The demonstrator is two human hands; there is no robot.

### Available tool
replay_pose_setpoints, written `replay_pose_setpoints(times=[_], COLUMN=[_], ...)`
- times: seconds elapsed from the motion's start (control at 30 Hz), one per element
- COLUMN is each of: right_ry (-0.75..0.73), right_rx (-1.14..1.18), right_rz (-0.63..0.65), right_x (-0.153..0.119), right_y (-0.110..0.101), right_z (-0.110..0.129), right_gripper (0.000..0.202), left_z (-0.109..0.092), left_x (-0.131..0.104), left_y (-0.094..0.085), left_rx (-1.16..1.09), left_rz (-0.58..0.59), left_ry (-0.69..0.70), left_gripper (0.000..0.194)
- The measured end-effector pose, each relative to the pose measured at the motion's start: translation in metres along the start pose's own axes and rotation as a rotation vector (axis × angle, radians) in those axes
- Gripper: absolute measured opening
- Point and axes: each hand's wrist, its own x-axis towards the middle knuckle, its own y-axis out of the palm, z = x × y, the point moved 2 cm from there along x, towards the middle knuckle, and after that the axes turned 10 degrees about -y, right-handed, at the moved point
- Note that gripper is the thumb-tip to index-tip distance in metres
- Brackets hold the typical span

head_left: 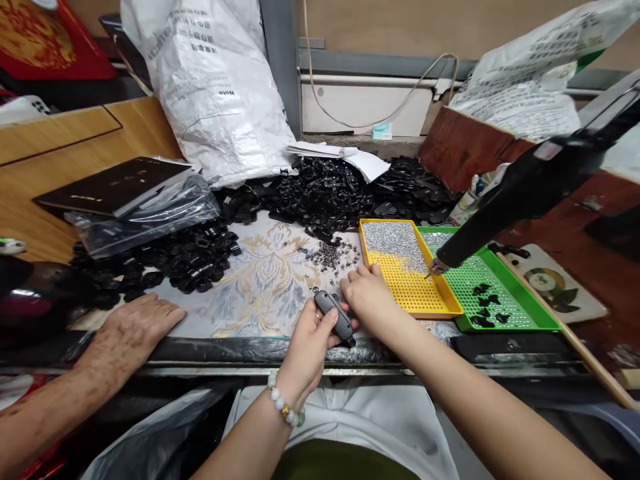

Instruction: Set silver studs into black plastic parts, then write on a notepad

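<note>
The left hand (307, 347) grips a small black casing (335, 317) at the table's front edge, just left of the yellow tray (440, 308). The right hand (367, 293) rests on the casing's far end, fingers curled; whether it pinches anything I cannot tell. Loose screws (330, 255) lie just left of the tray, which holds silver screws at its far end. A green tray (545, 323) touches its right side, a hanging driver (525, 193) tipped over it. Behind the tray lie black parts (340, 190); far left of them a white sack (220, 87) reads "Note". A co-worker's hand (133, 330) lies flat, far left.
</note>
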Motion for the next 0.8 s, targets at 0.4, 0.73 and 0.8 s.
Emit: replay_pose_setpoints(times=[0.4,0.73,0.8], right_ry=[0.081,0.193,0.2], right_rx=[0.052,1.007,1.089], right_rz=[-0.871,-1.306,-1.286], right_x=[-0.125,-0.109,-0.086], right_y=[-0.04,-0.068,-0.076], right_z=[-0.009,-0.114,-0.112], right_gripper=[0.011,0.038,0.035], left_z=[-0.001,-0.002,-0.002], left_x=[0.0,0.0,0.0], left_y=[-0.003,0.0,0.0], left_rx=[-0.009,0.033,0.035], left_rz=[0.02,0.028,0.012], left_ry=[-0.047,-0.074,-0.071], left_gripper=[0.027,0.028,0.028])
